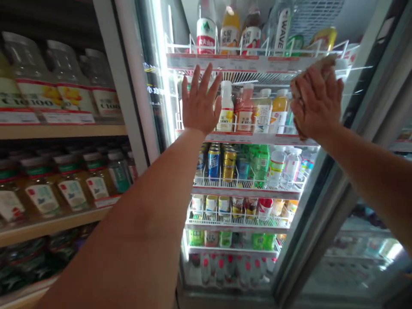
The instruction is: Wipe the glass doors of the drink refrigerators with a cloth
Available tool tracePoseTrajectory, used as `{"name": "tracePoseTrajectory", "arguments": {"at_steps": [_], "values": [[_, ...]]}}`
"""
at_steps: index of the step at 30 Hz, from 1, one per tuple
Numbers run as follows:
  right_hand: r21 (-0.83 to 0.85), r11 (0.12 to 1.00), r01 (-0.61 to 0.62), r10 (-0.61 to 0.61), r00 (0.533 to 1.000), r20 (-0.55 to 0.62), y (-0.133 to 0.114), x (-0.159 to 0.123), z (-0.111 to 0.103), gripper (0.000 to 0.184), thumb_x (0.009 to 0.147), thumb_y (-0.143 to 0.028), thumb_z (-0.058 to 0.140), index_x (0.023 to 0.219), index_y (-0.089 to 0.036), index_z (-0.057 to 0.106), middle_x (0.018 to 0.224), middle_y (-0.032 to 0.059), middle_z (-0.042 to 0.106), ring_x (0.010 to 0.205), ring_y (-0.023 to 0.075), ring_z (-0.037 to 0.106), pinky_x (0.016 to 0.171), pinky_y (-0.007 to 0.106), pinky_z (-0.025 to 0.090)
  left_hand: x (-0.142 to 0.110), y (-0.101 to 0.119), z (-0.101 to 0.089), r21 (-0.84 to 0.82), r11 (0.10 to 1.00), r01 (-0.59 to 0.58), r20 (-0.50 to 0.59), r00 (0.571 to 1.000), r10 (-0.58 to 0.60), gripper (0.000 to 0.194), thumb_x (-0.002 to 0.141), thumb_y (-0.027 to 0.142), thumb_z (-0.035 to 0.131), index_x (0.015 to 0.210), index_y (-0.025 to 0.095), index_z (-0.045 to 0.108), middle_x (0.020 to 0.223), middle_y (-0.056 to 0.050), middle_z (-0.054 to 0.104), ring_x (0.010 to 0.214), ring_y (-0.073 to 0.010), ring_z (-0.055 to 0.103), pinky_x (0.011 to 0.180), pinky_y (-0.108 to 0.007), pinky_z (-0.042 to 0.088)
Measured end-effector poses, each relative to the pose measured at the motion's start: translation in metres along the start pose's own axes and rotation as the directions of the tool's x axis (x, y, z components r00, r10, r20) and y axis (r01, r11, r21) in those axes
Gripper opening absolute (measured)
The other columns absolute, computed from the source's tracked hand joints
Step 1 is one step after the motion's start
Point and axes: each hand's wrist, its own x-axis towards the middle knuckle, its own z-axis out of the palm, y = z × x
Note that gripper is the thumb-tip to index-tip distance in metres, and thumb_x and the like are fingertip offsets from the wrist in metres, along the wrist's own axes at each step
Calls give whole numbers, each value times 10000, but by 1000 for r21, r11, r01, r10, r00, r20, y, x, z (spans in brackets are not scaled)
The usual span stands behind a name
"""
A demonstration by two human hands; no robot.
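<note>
My left hand (201, 105) is raised with its fingers spread, palm toward the glass door (251, 274) of a lit drinks fridge. It looks to be resting on the glass, though I cannot tell for sure. Higher up on the right, my right hand (317, 101) presses a crumpled brownish cloth (298, 107) flat to the same door. Part of the cloth shows past its fingers, the rest is hidden under the palm. Behind the glass, between both hands, bottles such as a pink drink bottle (245, 109) stand on a wire shelf.
To the left is an open wooden shelf (64, 131) with rows of large drink bottles (38, 193). A metal door frame (325, 206) runs down the right side, with another glass-fronted cooler (357, 257) beyond it. Cans (229, 165) fill part of the middle fridge shelf.
</note>
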Motion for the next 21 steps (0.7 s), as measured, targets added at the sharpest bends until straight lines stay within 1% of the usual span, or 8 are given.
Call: {"name": "tracePoseTrajectory", "arguments": {"at_steps": [2,4,6,8,11,14,17,21], "values": [[-36,999,-6,3,996,-89,-28,8,0,691,972,-590,299,1593,-289,343,1690,-20,209,1579,325,114,1270,584,103,0,-2,1,-32,999,13,-18,1000,-14,599,975,445,349,1565,341,341,1662,147,177,1559,-82,-54,1304,-411,-86],[-36,999,4,-9,992,-125,-59,15,3,676,1008,-562,268,1608,-253,305,1694,24,216,1573,345,127,1254,617,141,0,-3,3,-59,998,23,-28,999,-25,585,970,439,384,1553,403,348,1646,179,201,1566,-95,-9,1317,-404,-63],[-11,1000,23,-24,994,-108,-84,23,7,666,1016,-555,275,1612,-257,283,1698,31,205,1573,352,110,1244,640,130,1,-5,5,-43,999,13,-33,999,-14,584,974,430,392,1556,405,344,1651,172,199,1573,-123,23,1324,-428,-42],[20,999,27,-25,996,-86,-100,28,13,664,1013,-560,270,1616,-282,253,1705,3,172,1577,346,78,1242,651,101,1,-6,7,15,1000,-12,-40,999,13,581,994,409,369,1572,359,334,1671,129,189,1579,-161,40,1321,-472,-24],[45,999,3,0,998,-63,-113,32,19,673,1001,-563,262,1618,-297,223,1709,-33,136,1582,333,52,1254,644,62,0,-8,8,70,996,-52,-62,997,56,579,1031,417,298,1599,304,288,1687,64,195,1581,-196,54,1307,-512,0],[36,999,-5,8,998,-69,-121,34,23,688,1002,-560,263,1619,-258,240,1709,1,159,1579,349,71,1258,651,82,-2,-10,9,51,992,-117,-94,988,122,656,1021,554,273,1615,277,241,1703,32,134,1582,-212,49,1300,-511,5],[30,997,78,-76,996,-55,-128,36,24,674,1010,-554,278,1614,-256,256,1708,12,170,1579,352,69,1258,653,95,-5,-11,9,58,977,-204,-129,969,210,722,1000,649,218,1612,269,256,1710,9,92,1583,-224,18,1297,-511,16],[34,981,192,-192,981,-18,-139,42,26,638,1018,-485,316,1610,-255,267,1704,-6,180,1583,324,68,1276,610,115,-8,-12,9,46,968,-248,-141,958,252,716,1013,625,128,1609,254,266,1710,-27,115,1582,-224,-11,1285,-527,79]]}}
